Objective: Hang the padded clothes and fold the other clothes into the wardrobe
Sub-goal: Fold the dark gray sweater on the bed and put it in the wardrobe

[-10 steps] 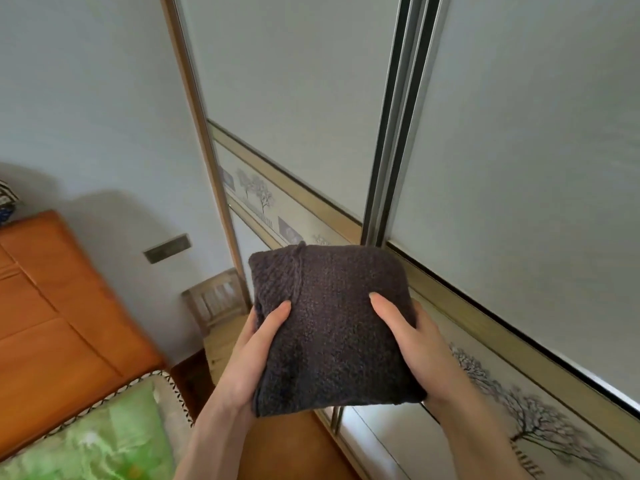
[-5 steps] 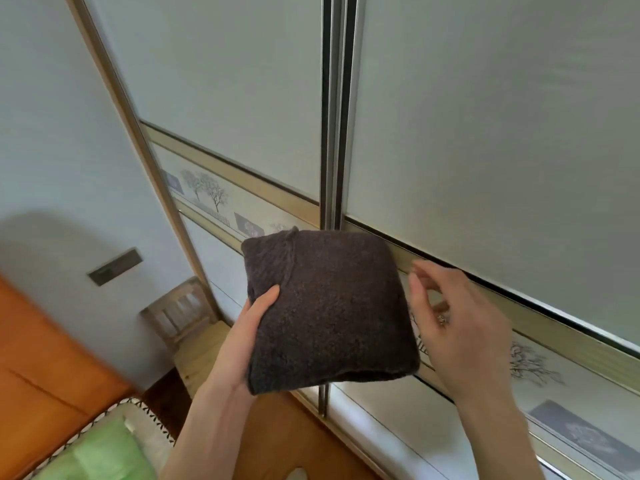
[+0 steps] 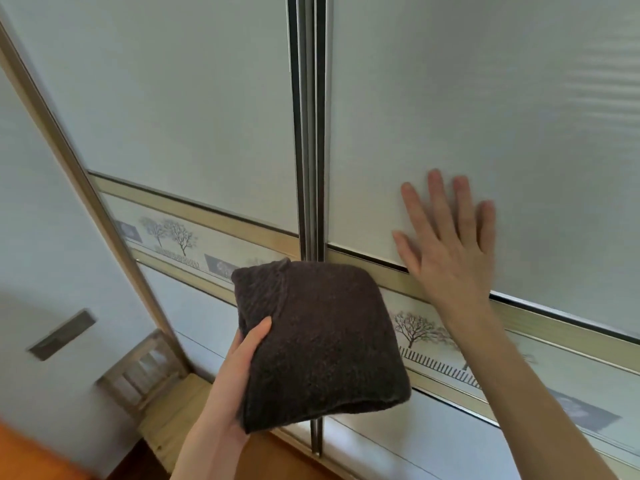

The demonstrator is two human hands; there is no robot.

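One folded knit garment, dark brown, coarse and nubbly, roughly square w/ rounded corners, is gripped by the left hand at its 8 o'clock edge, thumb laid on top, held in front of the shut wardrobe. Two matte pale sliding doors are seen; the right door is pressed by the right hand, palm flat, fingers straight and spread, at 2 o'clock from the garment. One slatted wood chair at 8 o'clock.

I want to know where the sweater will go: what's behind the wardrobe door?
Nothing shows: the right hand lies flat on the shut wardrobe door, which hides the inside. The left hand holds the folded sweater.
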